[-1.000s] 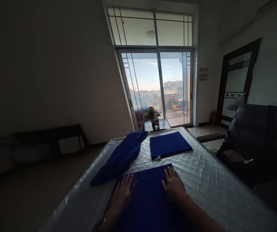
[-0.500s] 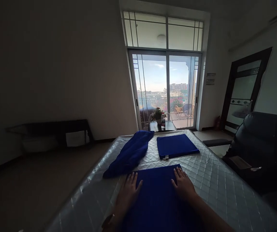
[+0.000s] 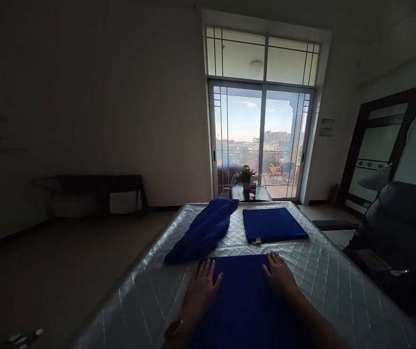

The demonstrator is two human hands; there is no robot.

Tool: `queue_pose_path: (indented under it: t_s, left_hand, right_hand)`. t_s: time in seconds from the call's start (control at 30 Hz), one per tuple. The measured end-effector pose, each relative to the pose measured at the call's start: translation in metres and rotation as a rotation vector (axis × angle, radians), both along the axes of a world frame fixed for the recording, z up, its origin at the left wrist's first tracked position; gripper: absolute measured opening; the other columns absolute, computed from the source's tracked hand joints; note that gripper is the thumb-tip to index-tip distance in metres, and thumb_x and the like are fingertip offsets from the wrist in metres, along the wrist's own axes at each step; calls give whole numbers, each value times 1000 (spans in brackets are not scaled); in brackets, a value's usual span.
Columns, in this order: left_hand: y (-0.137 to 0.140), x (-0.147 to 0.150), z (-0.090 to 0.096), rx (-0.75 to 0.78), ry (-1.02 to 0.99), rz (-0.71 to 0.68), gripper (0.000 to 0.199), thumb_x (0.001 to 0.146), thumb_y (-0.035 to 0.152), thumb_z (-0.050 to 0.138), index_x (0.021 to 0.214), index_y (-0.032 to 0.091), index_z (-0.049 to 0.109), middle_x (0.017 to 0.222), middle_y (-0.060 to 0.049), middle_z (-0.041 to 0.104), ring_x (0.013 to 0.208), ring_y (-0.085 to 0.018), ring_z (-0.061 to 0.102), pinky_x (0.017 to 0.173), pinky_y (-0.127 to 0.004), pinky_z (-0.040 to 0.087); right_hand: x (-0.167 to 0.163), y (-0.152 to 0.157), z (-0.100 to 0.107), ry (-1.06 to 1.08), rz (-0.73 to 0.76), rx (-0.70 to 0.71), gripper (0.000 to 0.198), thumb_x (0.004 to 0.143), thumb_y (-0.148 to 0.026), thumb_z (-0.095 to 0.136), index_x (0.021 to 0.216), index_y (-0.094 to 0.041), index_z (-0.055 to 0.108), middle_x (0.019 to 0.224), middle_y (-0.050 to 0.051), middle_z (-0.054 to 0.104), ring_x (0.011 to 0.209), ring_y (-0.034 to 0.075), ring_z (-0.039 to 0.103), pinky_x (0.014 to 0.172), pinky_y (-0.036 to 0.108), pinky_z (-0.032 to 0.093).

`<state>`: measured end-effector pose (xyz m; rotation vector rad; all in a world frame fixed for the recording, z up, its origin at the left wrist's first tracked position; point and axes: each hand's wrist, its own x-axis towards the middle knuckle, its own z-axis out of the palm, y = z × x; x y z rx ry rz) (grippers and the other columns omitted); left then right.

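Our view has swung left; our left hand [image 3: 201, 285] and right hand [image 3: 281, 277] stay flat on the near blue cloth [image 3: 242, 295], grip unclenched, holding nothing, seemingly keeping it smooth.

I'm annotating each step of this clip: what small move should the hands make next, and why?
Probably a gentle smoothing stroke back along the near blue cloth: the left hand and right hand lie open and flat near its far corners, and its far edge looks straight, while its near end runs out of view.
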<state>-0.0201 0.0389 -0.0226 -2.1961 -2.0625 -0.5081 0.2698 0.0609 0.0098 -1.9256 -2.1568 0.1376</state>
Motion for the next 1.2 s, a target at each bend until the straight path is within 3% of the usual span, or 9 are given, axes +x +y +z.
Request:
queue_pose_path:
  t_s: [0.2, 0.43, 0.63, 0.8, 0.9, 1.1, 1.2]
  left_hand:
    - [0, 0, -1, -15, 34, 7, 69, 100, 54, 28, 152, 11, 42, 161, -16, 43, 151, -29, 37, 125, -48, 31]
    - [2, -1, -1, -38, 46, -12, 68, 99, 52, 30, 152, 10, 41, 161, -16, 43, 151, -30, 37, 124, -48, 33]
    - [-2, 2, 2, -28, 59, 21, 65, 100, 50, 28, 151, 14, 44, 160, -14, 46, 149, -29, 41, 121, -49, 37]
    - [0, 10, 5, 22, 191, -2, 59, 100, 45, 29, 146, 16, 53, 155, -15, 54, 146, -33, 44, 118, -56, 38]
    - [8, 47, 7, 91, 190, -123, 55, 102, 42, 28, 144, 19, 54, 151, -15, 59, 144, -31, 48, 117, -56, 41]
    - [28, 167, 14, 73, 126, -368, 55, 104, 45, 26, 146, 18, 50, 152, -15, 58, 144, -27, 48, 116, -50, 44]
    - [33, 194, 11, 70, 136, -439, 49, 105, 36, 28, 147, 23, 48, 156, -11, 54, 147, -24, 45, 119, -48, 41]
  right_hand:
    - [4, 1, -6, 23, -28, 8, 70, 98, -47, 26, 156, -8, 32, 166, 13, 30, 156, 24, 21, 126, 41, 15]
    - [18, -2, -2, 83, 46, -110, 79, 97, -58, 25, 159, -9, 21, 170, 9, 16, 157, 23, 10, 127, 40, 9]
    - [20, -4, -5, 134, 34, -75, 75, 98, -53, 23, 159, -10, 22, 170, 9, 17, 157, 23, 12, 127, 39, 9]
    - [21, -4, -9, 164, 41, -45, 73, 99, -51, 24, 158, -9, 25, 169, 11, 20, 157, 23, 14, 127, 39, 9]
    - [21, -3, -10, 170, 42, -37, 73, 99, -50, 25, 158, -8, 26, 169, 12, 20, 157, 24, 15, 127, 40, 10]
    - [25, 0, -16, 99, 73, -16, 67, 98, -38, 28, 158, -9, 26, 169, 11, 21, 157, 24, 15, 127, 41, 13]
    - [28, 1, -20, 66, 123, 0, 66, 96, -29, 30, 158, -9, 25, 168, 12, 22, 157, 23, 15, 127, 40, 13]
